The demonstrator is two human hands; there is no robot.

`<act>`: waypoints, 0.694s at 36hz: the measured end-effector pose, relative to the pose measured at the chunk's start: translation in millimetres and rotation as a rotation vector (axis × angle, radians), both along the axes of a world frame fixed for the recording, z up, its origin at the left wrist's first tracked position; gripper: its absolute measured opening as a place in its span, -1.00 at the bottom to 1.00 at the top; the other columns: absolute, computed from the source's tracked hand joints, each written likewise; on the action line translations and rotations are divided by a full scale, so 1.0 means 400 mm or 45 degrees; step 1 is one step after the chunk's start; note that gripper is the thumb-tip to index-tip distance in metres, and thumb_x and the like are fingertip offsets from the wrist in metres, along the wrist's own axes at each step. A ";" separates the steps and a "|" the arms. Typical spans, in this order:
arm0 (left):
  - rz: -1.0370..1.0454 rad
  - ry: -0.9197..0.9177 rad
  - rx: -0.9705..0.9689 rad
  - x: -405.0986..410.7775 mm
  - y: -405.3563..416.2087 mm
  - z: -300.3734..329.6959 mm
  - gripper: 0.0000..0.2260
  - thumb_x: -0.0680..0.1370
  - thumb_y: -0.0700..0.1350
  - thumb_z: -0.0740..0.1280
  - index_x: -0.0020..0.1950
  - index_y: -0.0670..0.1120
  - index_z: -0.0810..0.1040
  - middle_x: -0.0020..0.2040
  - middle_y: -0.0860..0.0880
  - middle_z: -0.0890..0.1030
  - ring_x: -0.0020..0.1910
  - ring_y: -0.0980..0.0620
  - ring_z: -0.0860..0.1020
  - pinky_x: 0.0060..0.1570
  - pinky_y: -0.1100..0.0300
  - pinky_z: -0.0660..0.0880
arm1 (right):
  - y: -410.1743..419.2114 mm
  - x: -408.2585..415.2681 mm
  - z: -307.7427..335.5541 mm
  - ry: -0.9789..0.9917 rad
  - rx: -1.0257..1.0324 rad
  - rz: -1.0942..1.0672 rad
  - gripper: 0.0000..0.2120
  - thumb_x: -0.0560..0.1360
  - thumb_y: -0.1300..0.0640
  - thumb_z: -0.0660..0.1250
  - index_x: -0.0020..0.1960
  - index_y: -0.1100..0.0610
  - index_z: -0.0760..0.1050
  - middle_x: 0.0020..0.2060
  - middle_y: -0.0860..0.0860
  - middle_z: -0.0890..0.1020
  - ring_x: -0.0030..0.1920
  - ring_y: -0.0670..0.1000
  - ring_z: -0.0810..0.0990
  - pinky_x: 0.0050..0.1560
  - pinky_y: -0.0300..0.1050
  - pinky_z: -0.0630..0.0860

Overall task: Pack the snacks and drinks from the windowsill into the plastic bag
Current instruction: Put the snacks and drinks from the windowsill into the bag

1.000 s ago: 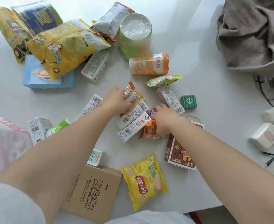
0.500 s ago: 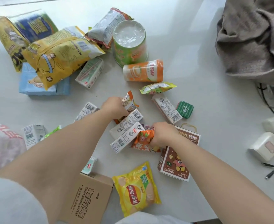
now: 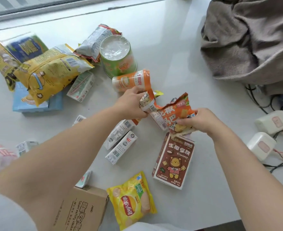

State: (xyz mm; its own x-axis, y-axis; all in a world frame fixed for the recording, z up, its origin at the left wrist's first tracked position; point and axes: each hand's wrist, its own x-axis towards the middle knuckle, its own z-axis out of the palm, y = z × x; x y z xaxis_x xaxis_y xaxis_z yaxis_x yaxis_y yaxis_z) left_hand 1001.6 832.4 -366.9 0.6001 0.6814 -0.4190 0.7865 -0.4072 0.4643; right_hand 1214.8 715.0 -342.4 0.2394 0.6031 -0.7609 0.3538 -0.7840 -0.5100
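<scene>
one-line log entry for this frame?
stage: gathering snacks | left hand: holds small packet | right hand: holds orange snack bag | plastic bag: not identifiable

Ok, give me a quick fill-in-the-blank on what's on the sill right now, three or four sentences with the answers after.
1. The right hand grips an ____ snack packet.
2. The green cup stands ____ down.
3. The Lay's bag is mainly ____ in colour.
4. The brown carton shows a cartoon ____.

Missing words: orange; upside; yellow; lion
</scene>
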 end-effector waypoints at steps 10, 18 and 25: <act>-0.413 0.370 0.076 0.070 0.007 -0.047 -0.46 0.31 0.07 0.48 0.28 0.16 0.48 0.54 -0.01 0.00 0.45 -0.20 0.11 0.33 -0.08 0.30 | 0.014 0.040 -0.162 0.312 -0.019 -0.725 -0.62 0.37 -0.09 0.47 0.05 0.13 0.57 -0.12 -0.01 0.66 -0.11 0.02 0.60 -0.05 -0.10 0.45; -0.360 0.437 0.043 0.097 0.023 -0.061 -0.41 0.31 0.14 0.45 0.33 0.13 0.46 0.46 -0.11 0.15 0.29 -0.16 0.30 0.27 0.05 0.35 | 0.093 -0.072 -0.237 0.042 0.046 -0.726 -0.17 -0.03 -0.35 0.41 0.10 0.12 0.58 0.12 0.06 0.57 0.09 0.13 0.58 0.14 0.08 0.55; -0.097 0.300 -0.037 0.084 0.008 -0.076 -0.56 0.28 0.09 0.47 0.12 -0.01 0.58 0.21 -0.08 0.31 0.15 -0.07 0.38 0.09 0.16 0.43 | 0.143 -0.126 -0.230 -0.049 0.155 -0.595 -0.57 0.38 -0.19 0.40 0.04 0.13 0.58 -0.04 0.11 0.56 0.16 0.17 0.50 0.13 0.05 0.53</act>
State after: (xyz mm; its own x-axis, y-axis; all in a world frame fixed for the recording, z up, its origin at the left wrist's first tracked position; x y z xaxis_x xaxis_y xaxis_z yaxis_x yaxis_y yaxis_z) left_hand 1035.1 835.6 -397.2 0.5327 0.6235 -0.5722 0.8420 -0.4583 0.2845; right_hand 1164.5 772.2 -434.5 0.5322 0.5084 -0.6770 -0.0017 -0.7990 -0.6013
